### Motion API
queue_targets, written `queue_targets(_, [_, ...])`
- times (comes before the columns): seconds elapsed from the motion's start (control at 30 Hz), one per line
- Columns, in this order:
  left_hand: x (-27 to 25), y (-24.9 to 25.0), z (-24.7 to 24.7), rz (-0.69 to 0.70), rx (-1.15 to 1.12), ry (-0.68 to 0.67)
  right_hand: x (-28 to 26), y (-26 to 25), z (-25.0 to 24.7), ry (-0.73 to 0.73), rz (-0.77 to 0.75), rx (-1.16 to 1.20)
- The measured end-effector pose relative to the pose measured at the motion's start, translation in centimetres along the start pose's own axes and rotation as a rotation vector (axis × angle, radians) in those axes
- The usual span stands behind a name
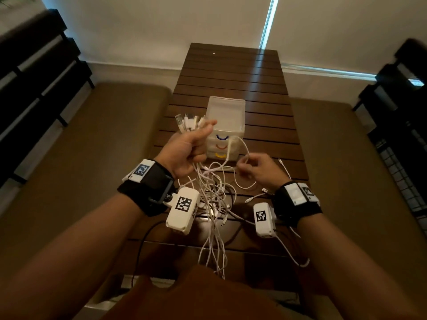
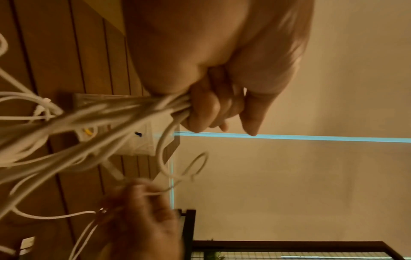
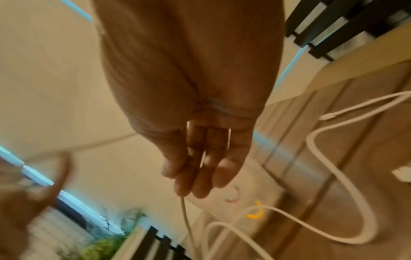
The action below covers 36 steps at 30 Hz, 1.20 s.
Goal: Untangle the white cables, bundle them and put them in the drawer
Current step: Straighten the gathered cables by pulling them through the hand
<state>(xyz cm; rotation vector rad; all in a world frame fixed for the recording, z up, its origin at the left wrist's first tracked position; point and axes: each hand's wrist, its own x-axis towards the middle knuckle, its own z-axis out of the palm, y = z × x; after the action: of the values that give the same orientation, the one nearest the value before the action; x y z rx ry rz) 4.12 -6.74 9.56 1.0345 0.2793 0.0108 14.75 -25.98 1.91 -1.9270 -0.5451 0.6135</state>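
Step in hand looks like untangling, mid-way; nothing is bundled yet and nothing is in the drawer. Left hand [image 1: 184, 148] is fisting round a bunch of white cables [image 1: 213, 199] just below their connector ends [image 1: 189, 122], holding them up over the desk [image 1: 233, 72]; plugs are fanning out toward 11–12 o'clock, above the fist. From the fist the cables are hanging down toward 6 o'clock, so the long axis is running 12-to-6, near vertical, with the lower lengths still knotted in a loose heap on the desk and trailing off its near edge. Right hand [image 1: 258, 168], at 3 o'clock of the fist, is pinching a single strand [image 3: 189, 227] between thumb and fingertips [image 3: 182, 190], the other fingers loosely extended; that strand is looping back to the bunch in front of the drawer unit [image 1: 225, 125]. The unit is sitting at 12 o'clock of the hands, with blue, orange and yellow handles; all three drawers appear closed. A few loose cable ends [image 1: 283, 166] are lying on the desk at 3–4 o'clock, apart from the bunch. Next move probably calls for drawing the pinched strand clear of the tangle while the left hand is keeping the plug ends gripped; a hard tug could tighten the knot. Wrist views are blurry, so the exact crossings are hard to tell.
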Motion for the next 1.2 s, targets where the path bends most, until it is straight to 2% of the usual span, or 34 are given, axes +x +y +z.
queue_targets(0.1, [0.7,-1.9,0.1,-0.075,0.14,0.04,-0.9,-4.6,-0.7,-0.059,-0.161,0.138])
queue_targets(0.2, [0.7,-3.0,0.9,-0.162,0.314,-0.083,-1.6,-8.4,-1.4,-0.072,-0.338,0.116])
queue_targets(0.3, [0.7,-3.3,1.4,-0.246,0.367,-0.152,-2.1,-10.1,-2.2,0.094,-0.504,0.172])
queue_targets(0.37, [0.8,-3.3,1.2,-0.239,0.36,-0.158,-2.4,-10.4,-2.6,0.216,-0.557,0.246])
queue_targets(0.43, [0.9,-3.2,0.6,-0.224,0.353,-0.153,-2.6,-9.9,-2.9,0.303,-0.53,0.389])
queue_targets(0.5, [1.0,-3.0,0.2,-0.219,0.357,-0.155,-2.9,-9.1,-2.9,0.28,-0.412,0.508])
queue_targets(0.6, [0.9,-2.2,0.7,-0.223,0.459,-0.206,-3.4,-7.7,-1.5,0.022,-0.265,0.345])
queue_targets(0.67, [0.8,-1.7,1.3,-0.242,0.555,-0.213,-3.4,-7.0,-0.2,-0.057,-0.253,0.271])
queue_targets(0.73, [0.9,-1.4,1.0,-0.269,0.586,-0.217,-3.1,-6.9,0.2,0.05,-0.305,0.313])
queue_targets(0.87, [1.2,-2.0,-1.9,-0.383,0.578,-0.184,-2.6,-7.3,-2.2,0.406,-0.456,0.411])
queue_targets(0.93, [1.2,-2.8,-3.2,-0.42,0.527,-0.147,-2.5,-7.3,-3.8,0.502,-0.51,0.493])
queue_targets(1.0, [1.3,-3.2,-3.7,-0.406,0.483,-0.111,-2.6,-6.6,-4.8,0.522,-0.52,0.504])
queue_targets(1.07, [1.6,-3.2,-3.8,-0.364,0.488,-0.048,-2.5,-5.2,-5.5,0.417,-0.468,0.359])
queue_targets(1.13, [1.7,-3.0,-3.6,-0.325,0.534,-0.015,-2.5,-3.3,-6.1,0.287,-0.348,0.094])
queue_targets(1.2, [1.7,-2.5,-3.0,-0.3,0.602,-0.014,-2.4,-2.1,-6.8,0.345,-0.24,-0.115])
